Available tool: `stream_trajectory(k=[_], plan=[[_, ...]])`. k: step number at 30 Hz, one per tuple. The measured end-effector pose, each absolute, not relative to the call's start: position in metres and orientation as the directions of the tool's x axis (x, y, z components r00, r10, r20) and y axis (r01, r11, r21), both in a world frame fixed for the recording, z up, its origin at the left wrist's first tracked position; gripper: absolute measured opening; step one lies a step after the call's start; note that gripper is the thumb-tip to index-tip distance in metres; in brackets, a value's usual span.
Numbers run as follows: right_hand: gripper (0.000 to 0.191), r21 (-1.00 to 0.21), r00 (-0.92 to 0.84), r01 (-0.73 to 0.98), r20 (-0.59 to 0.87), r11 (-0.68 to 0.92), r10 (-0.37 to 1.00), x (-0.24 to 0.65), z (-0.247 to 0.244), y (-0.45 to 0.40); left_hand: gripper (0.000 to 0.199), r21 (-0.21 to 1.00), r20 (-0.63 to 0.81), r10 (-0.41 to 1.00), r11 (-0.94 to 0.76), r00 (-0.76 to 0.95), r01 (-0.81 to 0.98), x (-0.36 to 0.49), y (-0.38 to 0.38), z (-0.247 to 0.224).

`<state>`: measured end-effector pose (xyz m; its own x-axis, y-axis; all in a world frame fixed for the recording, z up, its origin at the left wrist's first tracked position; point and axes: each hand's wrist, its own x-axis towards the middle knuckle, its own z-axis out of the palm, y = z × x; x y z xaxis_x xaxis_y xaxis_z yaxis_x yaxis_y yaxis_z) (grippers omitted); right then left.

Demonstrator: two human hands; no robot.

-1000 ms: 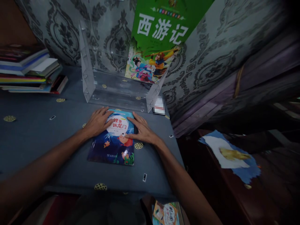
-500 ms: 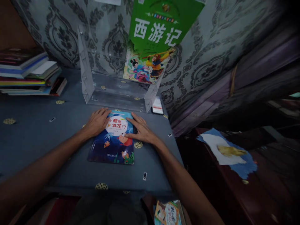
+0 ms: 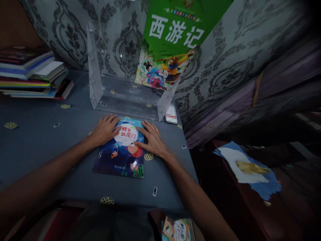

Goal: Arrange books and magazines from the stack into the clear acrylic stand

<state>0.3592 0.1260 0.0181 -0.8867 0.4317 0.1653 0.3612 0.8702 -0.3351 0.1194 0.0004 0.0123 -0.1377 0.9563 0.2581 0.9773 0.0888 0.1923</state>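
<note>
A blue picture book (image 3: 120, 155) with fish and a white title circle lies flat on the cloth-covered table, cover up. My left hand (image 3: 105, 129) rests at its upper left edge, fingers stretched forward and thumb reaching onto the cover. At the upper right edge lies my right hand (image 3: 151, 139), fingers spread, with its thumb and index fingertip over the cover. Neither hand is closed around the book. Just beyond them stands a clear acrylic rack (image 3: 127, 103), with a large green book (image 3: 175, 40) upright at its right side.
Stacked books (image 3: 30, 73) sit at the far left of the table (image 3: 50, 147). A small white object (image 3: 171, 114), blurred out, is beside the rack. Near my lap is another book (image 3: 177, 230). Right of the table, a blue and white cloth (image 3: 247, 167) lies on a dark red surface.
The view has shifted slightly, so the rack and green book appear a little further right. My left thumb now covers the title's first character. The blue book stays in place.
</note>
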Motion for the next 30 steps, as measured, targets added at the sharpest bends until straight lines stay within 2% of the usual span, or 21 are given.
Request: stream_trajectory(k=[5, 14, 18, 23, 30], plan=[[0.037, -0.398, -0.853, 0.273, 0.321, 0.876, 0.412, 0.358, 0.018, 0.124, 0.047, 0.171, 0.245, 0.962, 0.081, -0.122, 0.982, 0.119, 0.0, 0.013], [0.027, -0.552, -0.715, 0.115, 0.531, 0.826, 0.454, 0.356, 0.011, 0.117, 0.049, 0.164, 0.241, 0.965, 0.062, -0.101, 0.984, 0.117, -0.001, 0.011], [0.025, -0.588, -0.701, 0.118, 0.522, 0.8, 0.486, 0.355, 0.011, 0.115, 0.048, 0.148, 0.254, 0.962, 0.06, -0.096, 0.987, 0.117, -0.001, 0.01], [0.025, -0.538, -0.765, 0.117, 0.487, 0.835, 0.422, 0.353, 0.011, 0.117, 0.046, 0.145, 0.256, 0.962, 0.063, -0.099, 0.987, 0.117, -0.002, 0.011], [0.042, -0.457, -0.759, 0.339, 0.385, 0.823, 0.526, 0.353, 0.002, 0.124, 0.046, 0.154, 0.245, 0.963, 0.073, -0.11, 0.985, 0.117, -0.002, 0.012]])
